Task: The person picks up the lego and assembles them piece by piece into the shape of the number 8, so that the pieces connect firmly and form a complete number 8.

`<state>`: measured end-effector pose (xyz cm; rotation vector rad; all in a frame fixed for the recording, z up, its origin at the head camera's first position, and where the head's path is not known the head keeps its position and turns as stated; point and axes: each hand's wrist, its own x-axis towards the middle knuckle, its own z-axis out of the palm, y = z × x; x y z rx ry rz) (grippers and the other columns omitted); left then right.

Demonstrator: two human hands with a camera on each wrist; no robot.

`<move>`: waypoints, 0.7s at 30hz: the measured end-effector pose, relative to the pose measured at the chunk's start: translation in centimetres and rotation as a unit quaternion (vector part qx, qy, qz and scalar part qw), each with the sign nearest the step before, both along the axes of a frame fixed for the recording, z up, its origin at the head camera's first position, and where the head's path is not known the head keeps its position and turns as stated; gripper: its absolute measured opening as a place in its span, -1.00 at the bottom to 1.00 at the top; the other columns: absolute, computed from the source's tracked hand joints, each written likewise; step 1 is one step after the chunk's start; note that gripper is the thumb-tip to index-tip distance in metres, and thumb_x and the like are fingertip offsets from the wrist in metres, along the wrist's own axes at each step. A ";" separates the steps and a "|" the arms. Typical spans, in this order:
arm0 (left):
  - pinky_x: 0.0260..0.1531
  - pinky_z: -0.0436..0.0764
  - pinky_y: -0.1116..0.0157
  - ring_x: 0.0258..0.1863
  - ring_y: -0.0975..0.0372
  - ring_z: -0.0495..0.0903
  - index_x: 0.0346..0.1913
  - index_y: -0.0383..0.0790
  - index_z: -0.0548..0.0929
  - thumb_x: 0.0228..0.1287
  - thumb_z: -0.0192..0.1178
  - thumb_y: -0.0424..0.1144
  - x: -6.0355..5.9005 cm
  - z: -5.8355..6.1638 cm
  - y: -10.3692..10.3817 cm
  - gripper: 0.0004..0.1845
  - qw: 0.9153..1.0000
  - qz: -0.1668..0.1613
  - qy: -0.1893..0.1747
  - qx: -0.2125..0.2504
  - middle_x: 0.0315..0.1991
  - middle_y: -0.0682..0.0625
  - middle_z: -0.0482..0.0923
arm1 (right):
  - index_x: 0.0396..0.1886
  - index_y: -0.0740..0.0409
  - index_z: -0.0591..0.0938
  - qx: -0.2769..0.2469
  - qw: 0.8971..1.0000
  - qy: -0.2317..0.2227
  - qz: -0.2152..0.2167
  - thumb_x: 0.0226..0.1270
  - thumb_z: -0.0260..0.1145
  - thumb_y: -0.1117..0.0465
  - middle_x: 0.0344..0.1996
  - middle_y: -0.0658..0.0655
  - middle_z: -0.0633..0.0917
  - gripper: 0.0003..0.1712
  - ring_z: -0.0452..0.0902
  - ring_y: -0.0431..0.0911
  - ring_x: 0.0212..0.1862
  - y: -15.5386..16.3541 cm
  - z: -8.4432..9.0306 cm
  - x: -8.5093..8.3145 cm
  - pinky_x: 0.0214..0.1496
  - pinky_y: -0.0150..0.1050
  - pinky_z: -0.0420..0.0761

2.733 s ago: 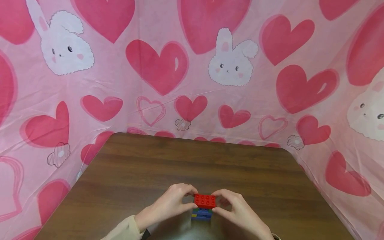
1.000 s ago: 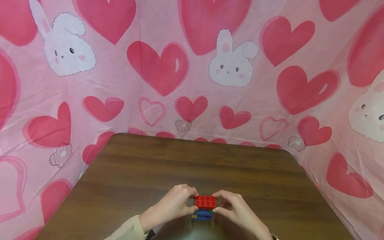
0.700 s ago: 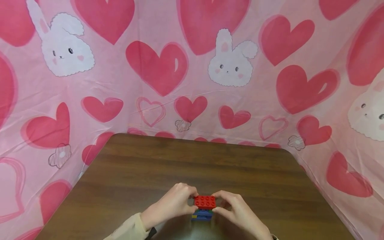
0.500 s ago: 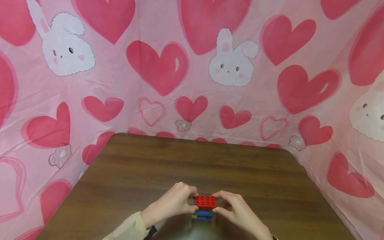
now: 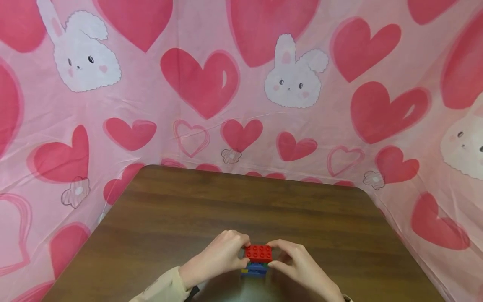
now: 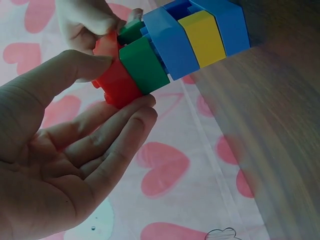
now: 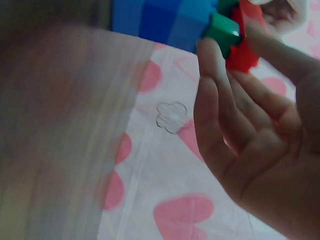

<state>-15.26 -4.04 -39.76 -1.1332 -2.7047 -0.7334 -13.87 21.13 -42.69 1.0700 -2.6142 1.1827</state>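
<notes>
Barely anything moves across the last few seconds: both hands stay clamped on the same small stack of toy bricks at the near edge of the brown table, and the stack keeps its spot. The hold looks like steady pressing or bracing, not a lift or a pull-apart, though that is a judgement.

The red brick sits on top, studs up, with green, blue and yellow bricks beneath it, as the left wrist view shows: green brick, blue brick, yellow brick. The left hand pinches the red brick's left end, thumb over the top and fingers curled under and behind. The right hand mirrors it on the right end, thumb and fingertips closed on the red and green layers. The stack stands between the two hands, touching both, its base resting on the table. Behind hangs a pink sheet printed with hearts and rabbits.
</notes>
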 end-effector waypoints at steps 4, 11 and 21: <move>-0.64 0.23 0.59 -0.68 0.51 0.19 -0.39 -0.19 0.69 0.02 0.46 -0.27 0.0 -0.2 0.0 -0.86 1.000 -0.001 -0.009 0.002 -0.49 0.02 0.71 | 0.18 0.10 0.58 -0.021 0.999 0.023 0.021 0.33 0.36 0.18 -0.10 0.06 0.74 -0.57 0.58 -0.42 -0.41 0.1 0.0 -0.1 -0.32 -0.42 0.65; -0.55 0.32 0.60 -0.64 0.52 0.24 -0.38 -0.18 0.69 0.03 0.47 -0.25 -0.1 -0.4 -0.1 -0.85 1.000 -0.004 -0.005 0.007 -0.46 0.02 0.73 | 0.11 0.15 0.64 -0.044 0.998 0.040 0.022 0.32 0.35 0.23 -0.15 0.04 0.74 -0.63 0.54 -0.38 -0.43 -0.3 -0.1 0.1 -0.32 -0.39 0.65; -0.51 0.42 0.60 -0.60 0.53 0.36 -0.35 -0.19 0.69 0.01 0.51 -0.23 -0.2 -0.2 -0.2 -0.80 1.000 -0.013 -0.011 0.010 -0.43 0.01 0.75 | 0.08 0.15 0.65 -0.049 0.997 0.053 0.004 0.26 0.39 0.29 -0.19 0.09 0.76 -0.63 0.54 -0.38 -0.45 -0.4 -0.3 0.1 -0.38 -0.38 0.64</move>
